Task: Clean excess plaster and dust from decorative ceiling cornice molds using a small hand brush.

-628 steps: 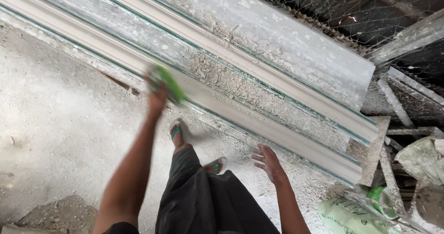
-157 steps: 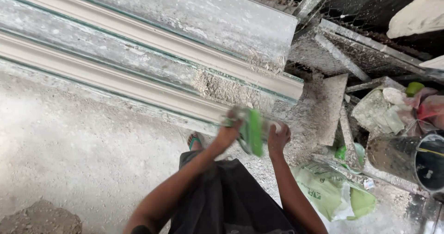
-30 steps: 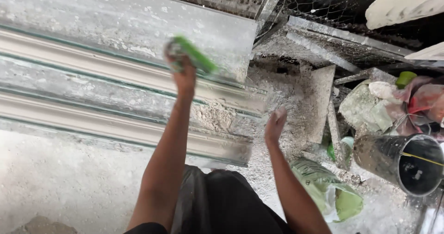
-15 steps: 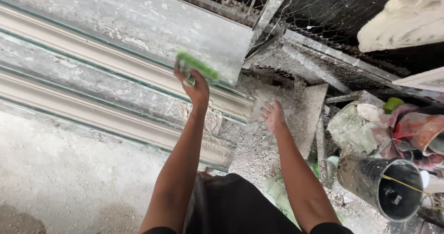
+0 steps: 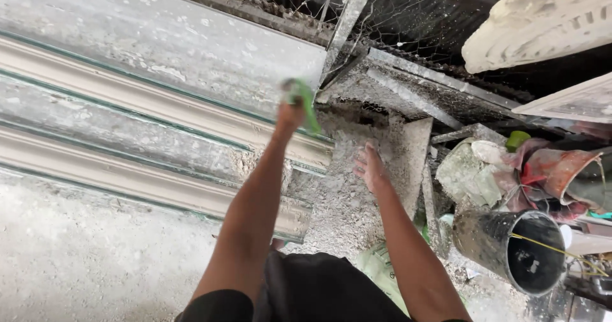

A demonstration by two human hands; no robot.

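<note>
A: Which step does the head view show?

B: The left hand [image 5: 290, 113] is closed around a flat green plastic scraper [image 5: 305, 102] and carries it over the far end of the long grey-white moulded plaster cornice strip [image 5: 191, 115]. Judged from this, the step is scraping or smoothing along that moulded face.

A: Where does the scraper sit relative to the grip?

B: Its upper part is clamped in the fingers; the blade projects down and to the right of the fist, blurred, near the strip's end edge. Contact with the plaster cannot be told.

A: And the other hand?

B: The right hand [image 5: 371, 169] lies open, fingers spread, on the crumbly grey plaster rubble slab [image 5: 357, 201], holding nothing.

A: What does the next move call for?

B: Probably a flat blade angle against the profile, with the right hand bracing. A black cylindrical bucket [image 5: 510, 255] stands well apart, at the right.
</note>
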